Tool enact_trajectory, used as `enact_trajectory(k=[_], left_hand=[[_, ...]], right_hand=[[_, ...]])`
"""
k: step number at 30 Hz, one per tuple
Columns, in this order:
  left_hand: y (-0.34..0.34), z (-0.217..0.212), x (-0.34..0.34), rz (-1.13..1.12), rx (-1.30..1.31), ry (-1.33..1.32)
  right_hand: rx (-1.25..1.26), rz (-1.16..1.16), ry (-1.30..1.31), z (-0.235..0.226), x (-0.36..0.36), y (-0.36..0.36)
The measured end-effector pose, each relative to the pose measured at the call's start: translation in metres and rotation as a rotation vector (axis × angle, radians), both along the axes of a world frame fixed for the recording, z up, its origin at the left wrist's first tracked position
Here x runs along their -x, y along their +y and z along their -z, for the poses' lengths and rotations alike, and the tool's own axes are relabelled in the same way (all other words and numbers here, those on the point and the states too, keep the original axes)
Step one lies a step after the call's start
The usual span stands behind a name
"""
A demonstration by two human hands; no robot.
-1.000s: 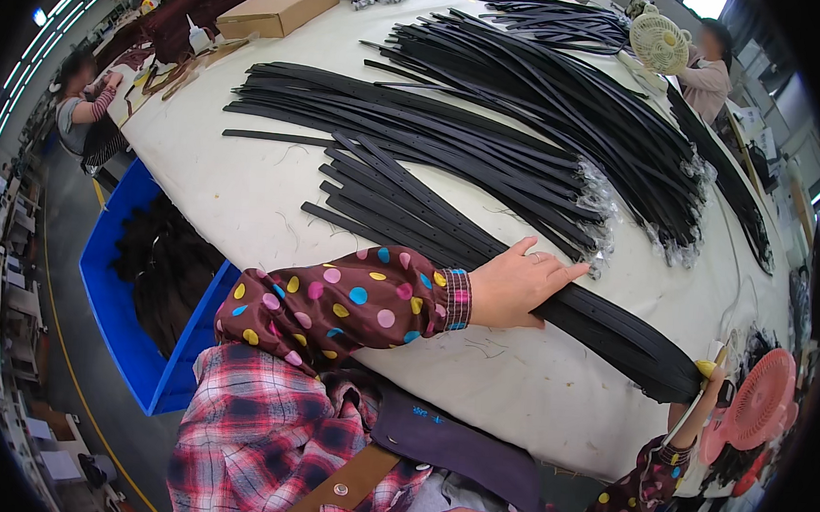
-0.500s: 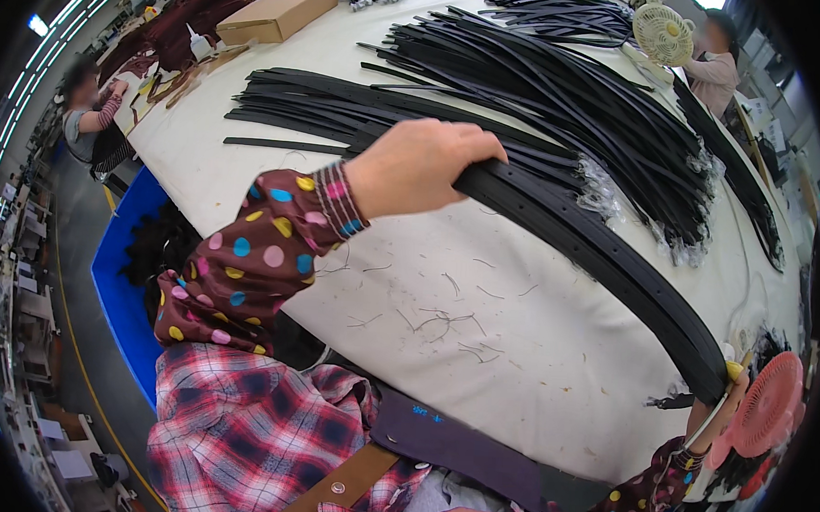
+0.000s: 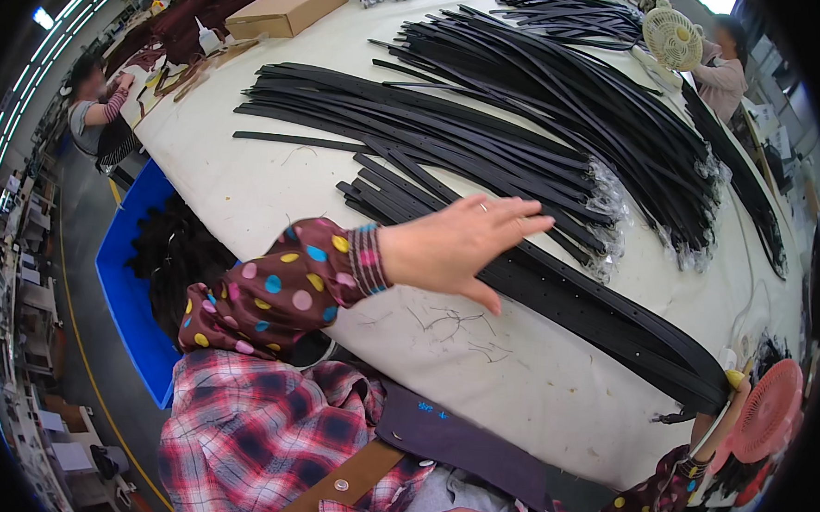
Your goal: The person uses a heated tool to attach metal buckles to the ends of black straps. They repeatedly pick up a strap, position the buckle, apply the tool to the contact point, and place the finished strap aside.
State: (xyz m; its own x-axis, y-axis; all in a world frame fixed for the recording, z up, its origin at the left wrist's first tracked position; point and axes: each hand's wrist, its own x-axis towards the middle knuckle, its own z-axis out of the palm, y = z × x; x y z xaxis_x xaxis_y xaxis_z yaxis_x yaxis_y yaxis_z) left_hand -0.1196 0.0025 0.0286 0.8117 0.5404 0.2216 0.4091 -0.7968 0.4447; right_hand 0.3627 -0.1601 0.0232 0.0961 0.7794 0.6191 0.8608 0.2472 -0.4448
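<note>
A bundle of long black belts (image 3: 601, 317), with rows of punched holes, lies slantwise across the white-covered table. My left hand (image 3: 462, 245) is spread flat over the bundle's middle, fingers apart, holding nothing; whether the palm touches the belts I cannot tell. At the far right my right hand (image 3: 734, 407) grips the bundle's bent end, with something yellow on a fingertip. Part of that hand is hidden behind the belts. Just beyond lies another pile of black belts (image 3: 408, 117), its right ends wrapped in clear plastic (image 3: 607, 206).
A larger belt pile (image 3: 548, 96) covers the table's far side. A pink fan (image 3: 768, 411) stands by my right hand, a cream fan (image 3: 672, 38) at the far right. A cardboard box (image 3: 286, 10) sits far left. A blue bin (image 3: 116, 287) holds dark material beside the table. Two people work farther off.
My left hand has let go of the belt bundle and opened, moving right and nearer. The bundle's left part has dropped onto the table. My right hand keeps its grip.
</note>
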Motion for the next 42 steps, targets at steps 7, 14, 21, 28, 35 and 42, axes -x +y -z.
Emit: enact_trajectory(k=[7,14,21,28,35,42], left_hand=[[-0.001,0.058,-0.087,0.045,-0.133,-0.008],[0.014,0.016,-0.043,0.027,0.142,0.152],[0.088,-0.085,-0.042,-0.031,-0.217,0.217],[0.238,-0.154,-0.097,-0.280,-0.824,0.127],[0.350,-0.045,-0.095,-0.429,-1.017,0.387],[0.378,0.024,-0.080,-0.794,-0.608,0.348]], right_hand=[[0.126,-0.019,0.398,-0.002,-0.006,-0.012],[0.086,-0.073,-0.230,-0.006,0.012,0.014],[0.072,-0.053,-0.350,-0.068,-0.008,0.102],[-0.369,0.206,-0.406,-0.121,-0.043,0.249],[-0.109,0.134,-0.335,-0.040,0.028,0.187],[0.054,0.049,-0.138,0.019,0.056,0.109]])
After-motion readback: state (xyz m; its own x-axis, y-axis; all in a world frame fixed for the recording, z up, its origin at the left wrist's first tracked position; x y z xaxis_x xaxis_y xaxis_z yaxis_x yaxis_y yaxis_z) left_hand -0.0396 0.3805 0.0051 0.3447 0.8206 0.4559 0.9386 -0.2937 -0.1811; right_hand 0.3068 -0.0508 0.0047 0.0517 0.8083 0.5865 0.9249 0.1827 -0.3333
